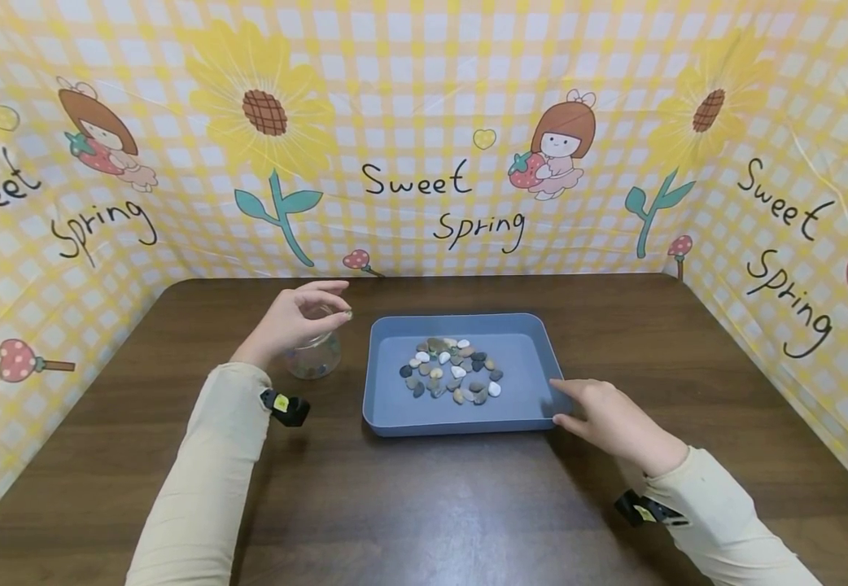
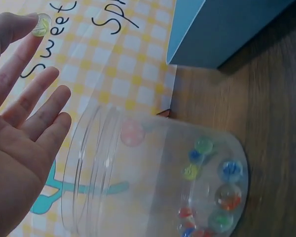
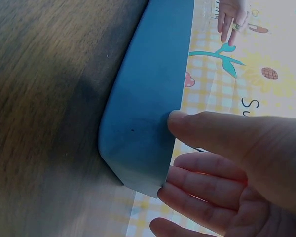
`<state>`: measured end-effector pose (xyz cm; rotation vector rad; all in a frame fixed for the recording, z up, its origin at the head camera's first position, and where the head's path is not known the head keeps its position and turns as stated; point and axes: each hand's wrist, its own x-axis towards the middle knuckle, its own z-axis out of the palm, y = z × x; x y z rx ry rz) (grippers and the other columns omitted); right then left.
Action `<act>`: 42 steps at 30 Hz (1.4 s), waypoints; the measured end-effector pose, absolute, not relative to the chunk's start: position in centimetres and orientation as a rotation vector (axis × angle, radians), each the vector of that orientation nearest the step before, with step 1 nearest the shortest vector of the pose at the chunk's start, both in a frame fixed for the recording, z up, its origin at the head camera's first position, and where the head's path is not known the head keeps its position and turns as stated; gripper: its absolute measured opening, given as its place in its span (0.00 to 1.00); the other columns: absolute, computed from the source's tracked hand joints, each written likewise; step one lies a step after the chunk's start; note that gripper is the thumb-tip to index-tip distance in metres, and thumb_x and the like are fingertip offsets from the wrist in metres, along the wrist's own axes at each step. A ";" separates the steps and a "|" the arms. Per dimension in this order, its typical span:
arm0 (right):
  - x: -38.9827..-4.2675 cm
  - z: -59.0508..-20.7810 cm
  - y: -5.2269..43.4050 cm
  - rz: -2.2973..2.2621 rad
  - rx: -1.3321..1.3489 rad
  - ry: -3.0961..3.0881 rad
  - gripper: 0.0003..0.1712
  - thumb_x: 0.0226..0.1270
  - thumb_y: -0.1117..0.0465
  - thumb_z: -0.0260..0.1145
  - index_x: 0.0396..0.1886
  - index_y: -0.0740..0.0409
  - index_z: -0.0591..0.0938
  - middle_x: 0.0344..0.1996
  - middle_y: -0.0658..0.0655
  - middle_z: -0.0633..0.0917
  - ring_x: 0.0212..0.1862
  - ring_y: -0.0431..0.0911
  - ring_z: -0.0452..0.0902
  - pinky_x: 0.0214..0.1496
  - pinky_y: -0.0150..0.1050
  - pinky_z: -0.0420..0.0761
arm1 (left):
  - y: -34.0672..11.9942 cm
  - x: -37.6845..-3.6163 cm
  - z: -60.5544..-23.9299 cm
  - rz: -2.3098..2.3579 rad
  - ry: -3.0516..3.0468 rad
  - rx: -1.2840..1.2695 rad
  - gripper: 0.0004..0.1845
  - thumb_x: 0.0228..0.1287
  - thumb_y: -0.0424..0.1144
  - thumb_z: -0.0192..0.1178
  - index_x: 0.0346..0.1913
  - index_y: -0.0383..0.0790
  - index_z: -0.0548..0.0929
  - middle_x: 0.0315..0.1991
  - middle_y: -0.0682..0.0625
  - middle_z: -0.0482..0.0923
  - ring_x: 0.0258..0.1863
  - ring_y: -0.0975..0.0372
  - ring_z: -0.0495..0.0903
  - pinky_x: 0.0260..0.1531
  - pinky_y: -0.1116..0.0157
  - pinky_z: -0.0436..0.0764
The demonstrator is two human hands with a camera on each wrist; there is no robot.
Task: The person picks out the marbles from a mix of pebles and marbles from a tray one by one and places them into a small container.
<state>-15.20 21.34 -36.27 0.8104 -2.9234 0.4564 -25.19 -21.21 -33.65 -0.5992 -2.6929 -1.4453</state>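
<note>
My left hand [image 1: 294,321] pinches a clear yellow-green marble [image 2: 41,25] between thumb and index finger, its other fingers spread loosely. It is over and beside a clear jar [image 1: 314,358] with several coloured marbles at its bottom. The jar [image 2: 138,168] has a threaded neck and no lid in the left wrist view. My right hand [image 1: 618,419] touches the near right corner of a blue tray [image 1: 519,407], thumb and fingertips at the rim with fingers fairly straight. Inside the tray lie many grey, white, tan and dark pebbles [image 1: 457,372].
Jar and tray stand side by side on a dark wooden table [image 1: 424,505]. A yellow-checked cloth [image 1: 424,106] with printed flowers and words rises behind the table and along both sides.
</note>
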 end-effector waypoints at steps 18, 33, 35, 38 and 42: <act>-15.2 -36.2 21.3 0.459 0.816 -2.918 0.25 0.55 0.64 0.69 0.52 0.74 0.77 0.47 0.69 0.83 0.48 0.57 0.82 0.47 0.48 0.81 | -24.5 -24.3 -34.1 -1.374 -2.720 -0.486 0.17 0.59 0.46 0.63 0.44 0.36 0.83 0.65 0.45 0.68 0.67 0.48 0.64 0.65 0.46 0.64; -15.2 -36.2 21.2 0.449 0.821 -2.927 0.26 0.55 0.64 0.69 0.52 0.74 0.77 0.47 0.68 0.83 0.48 0.57 0.81 0.48 0.48 0.81 | -25.8 -23.7 -34.8 -1.301 -2.700 -0.453 0.15 0.58 0.43 0.64 0.43 0.36 0.84 0.66 0.45 0.68 0.69 0.48 0.61 0.65 0.48 0.62; -15.2 -36.1 21.2 0.449 0.824 -2.926 0.25 0.56 0.64 0.69 0.52 0.74 0.77 0.47 0.69 0.83 0.48 0.57 0.81 0.48 0.48 0.81 | -25.8 -23.6 -34.8 -1.307 -2.701 -0.442 0.15 0.58 0.43 0.65 0.43 0.36 0.84 0.66 0.44 0.67 0.69 0.48 0.60 0.66 0.47 0.61; -15.1 -36.1 21.2 0.447 0.829 -2.923 0.25 0.56 0.64 0.69 0.52 0.74 0.77 0.47 0.68 0.83 0.48 0.57 0.81 0.48 0.48 0.81 | -25.9 -23.5 -34.9 -1.313 -2.707 -0.433 0.15 0.58 0.44 0.65 0.43 0.36 0.84 0.67 0.45 0.66 0.70 0.47 0.58 0.67 0.44 0.58; -15.1 -36.1 21.2 0.448 0.828 -2.922 0.25 0.55 0.64 0.69 0.52 0.73 0.77 0.47 0.68 0.83 0.48 0.57 0.82 0.47 0.48 0.81 | -26.0 -23.5 -35.1 -1.286 -2.716 -0.438 0.15 0.58 0.44 0.64 0.42 0.37 0.84 0.67 0.44 0.66 0.70 0.46 0.56 0.66 0.41 0.56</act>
